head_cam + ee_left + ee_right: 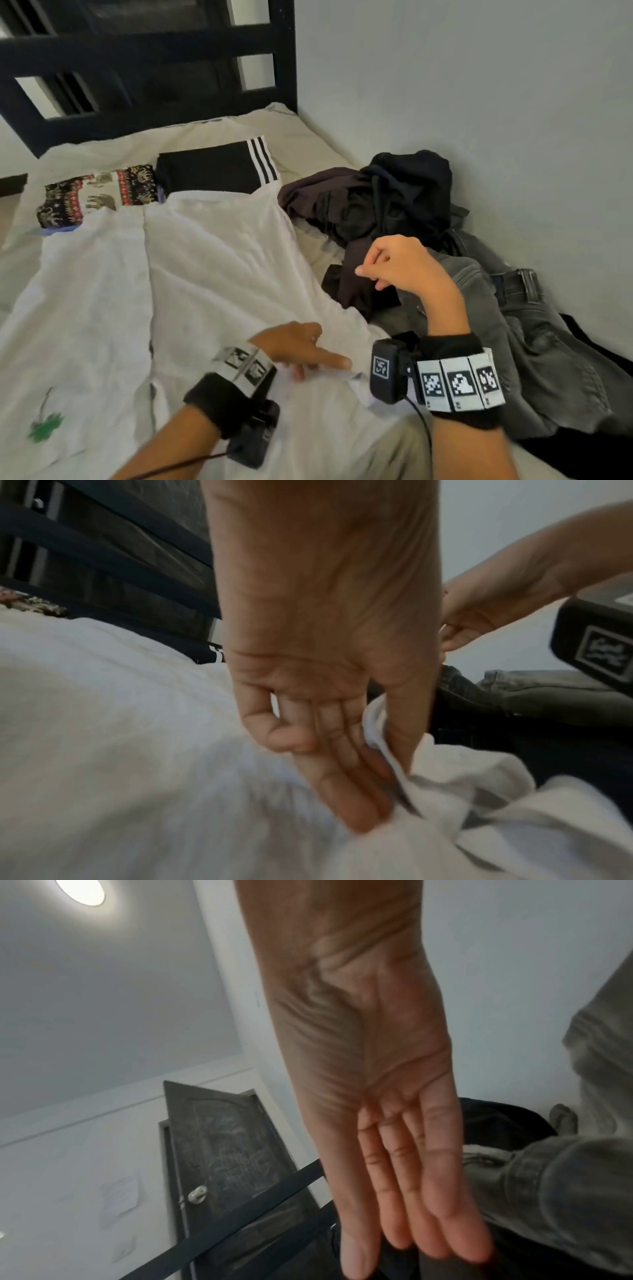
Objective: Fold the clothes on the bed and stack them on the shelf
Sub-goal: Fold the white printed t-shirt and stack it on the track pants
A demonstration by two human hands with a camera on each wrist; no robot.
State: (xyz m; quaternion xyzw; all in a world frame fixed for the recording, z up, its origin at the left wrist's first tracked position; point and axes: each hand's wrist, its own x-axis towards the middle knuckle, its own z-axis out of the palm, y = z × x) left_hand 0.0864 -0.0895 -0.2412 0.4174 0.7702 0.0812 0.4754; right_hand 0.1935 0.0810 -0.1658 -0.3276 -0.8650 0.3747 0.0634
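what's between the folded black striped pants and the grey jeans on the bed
A crumpled heap of dark clothes lies between the folded black striped pants and the grey jeans, against the wall. The head view shows it.

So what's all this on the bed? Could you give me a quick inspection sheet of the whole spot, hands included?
Surface: bed with a pale sheet, set against the wall.
Job's things: white shirt spread flat; folded black striped garment and folded elephant-print garment lying near the headboard.
Clutter: unfolded dark clothes pile and grey jeans by the wall.
Hands: left hand pinches the white shirt's edge; right hand hovers over the dark pile, holding nothing.
Cables: a thin cable runs from the left wrist camera.
Surroundings: dark headboard, grey wall, door, ceiling light.
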